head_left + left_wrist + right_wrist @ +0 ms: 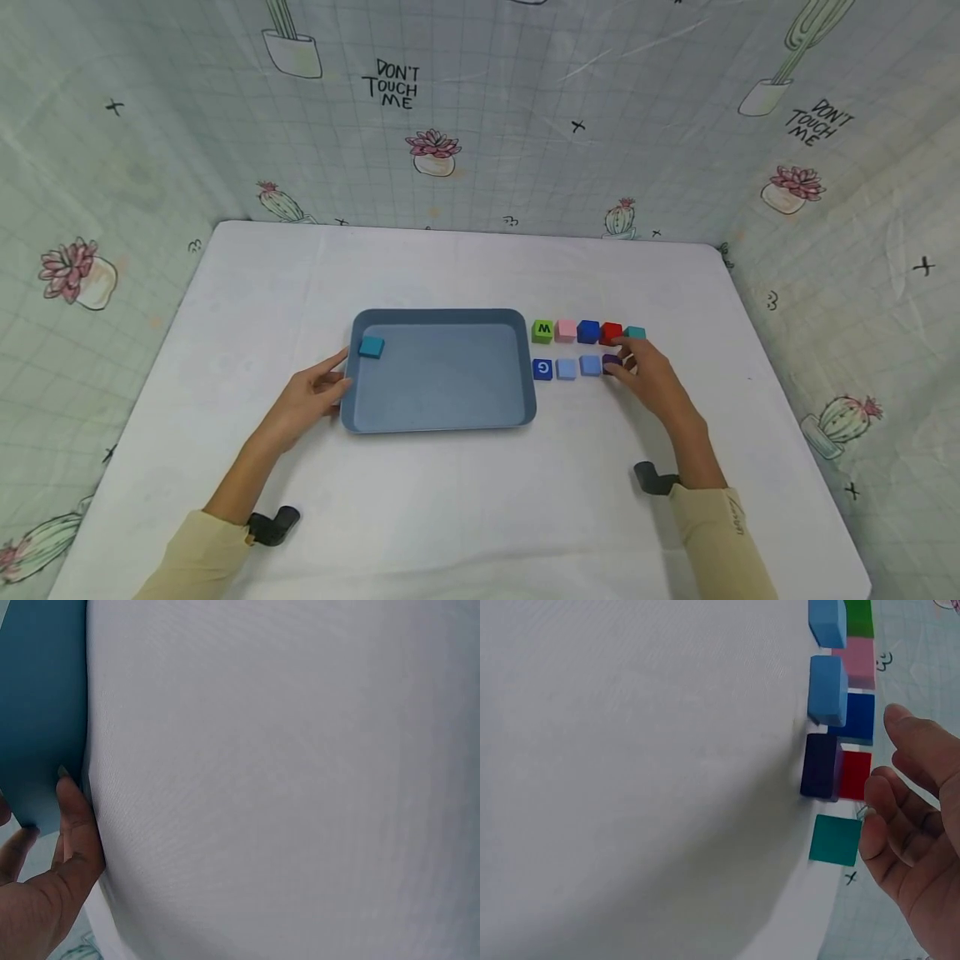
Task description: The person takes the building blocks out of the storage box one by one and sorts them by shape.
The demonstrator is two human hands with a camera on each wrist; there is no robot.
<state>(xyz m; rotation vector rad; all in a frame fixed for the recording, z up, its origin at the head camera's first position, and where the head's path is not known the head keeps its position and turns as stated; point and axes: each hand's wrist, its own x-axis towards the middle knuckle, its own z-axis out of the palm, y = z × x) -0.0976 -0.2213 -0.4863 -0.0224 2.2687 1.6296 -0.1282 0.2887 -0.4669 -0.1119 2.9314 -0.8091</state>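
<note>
My left hand (315,393) is at the left end of a blue-grey tray (442,429). Its thumb and fingertips touch the tray's outer side, as the left wrist view also shows with the tray wall (45,697). Inside the tray, near its upper left corner, lies a teal block (371,347). My right hand (645,375) hovers over the right end of two rows of blocks, fingers loosely bent with nothing between them. Nearest to it are a purple block (821,767), a red block (856,775) and a teal-green block (835,840).
Right of the tray, the back row holds a green block (542,332) marked W, a pink block (566,332) and a blue block (588,332). In front are a blue block (542,369) marked G and two light blue blocks (566,368). Patterned cloth (510,150) surrounds the white table (450,517).
</note>
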